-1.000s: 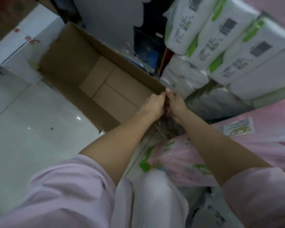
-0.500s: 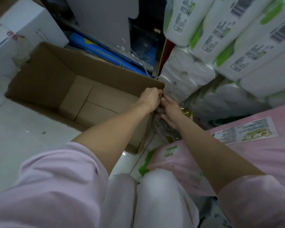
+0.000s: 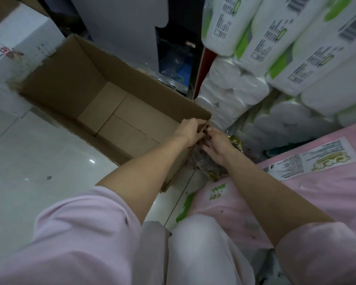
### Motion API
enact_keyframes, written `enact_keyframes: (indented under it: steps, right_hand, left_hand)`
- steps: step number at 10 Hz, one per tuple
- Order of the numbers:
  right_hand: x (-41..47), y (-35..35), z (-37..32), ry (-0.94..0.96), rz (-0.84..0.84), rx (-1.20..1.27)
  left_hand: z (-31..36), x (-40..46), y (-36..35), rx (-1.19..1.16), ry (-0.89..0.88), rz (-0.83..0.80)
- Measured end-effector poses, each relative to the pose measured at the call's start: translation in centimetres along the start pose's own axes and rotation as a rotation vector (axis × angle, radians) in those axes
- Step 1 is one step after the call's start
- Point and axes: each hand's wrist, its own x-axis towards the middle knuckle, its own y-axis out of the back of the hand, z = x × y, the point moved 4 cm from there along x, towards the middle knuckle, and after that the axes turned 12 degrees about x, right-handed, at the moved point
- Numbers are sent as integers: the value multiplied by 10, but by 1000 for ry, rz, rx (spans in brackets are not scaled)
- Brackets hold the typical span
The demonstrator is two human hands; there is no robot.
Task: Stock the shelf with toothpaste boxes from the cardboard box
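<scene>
Both hands meet at the cardboard box [image 3: 95,64] corner rim

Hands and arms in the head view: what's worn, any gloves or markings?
No gloves: left hand and right hand are bare, as are both forearms. Loose pale pink sleeves are pushed up near the elbows. No watch or rings visible. Nails on the right hand look dark.

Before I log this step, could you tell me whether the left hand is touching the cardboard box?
Touching. The head view shows the left hand with fingers curled over the near corner rim of the cardboard box.
</scene>
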Motion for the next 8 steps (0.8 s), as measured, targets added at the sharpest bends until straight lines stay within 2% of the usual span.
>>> enact_keyframes:
  steps: [1,2,3,6,8]
  right_hand:
    - [-7,-1,-1,-2,-9,-18]
    - [-18,-11,-2,1,-9,-44]
    - [-17,-20,-13,20,-14,-66]
    - [-4,-14,-19,6,-12,-293]
    - [-42,-13,-35,-6,70,-425]
  left_hand:
    - [-9,-6,-3,-248,31,-24]
    - [-9,-12,0,-333,68,-23]
    - [-5,-8,6,-395,70,51]
    - [-7,-6,13,-383,135,65]
    - [4,-48,42,-379,292,50]
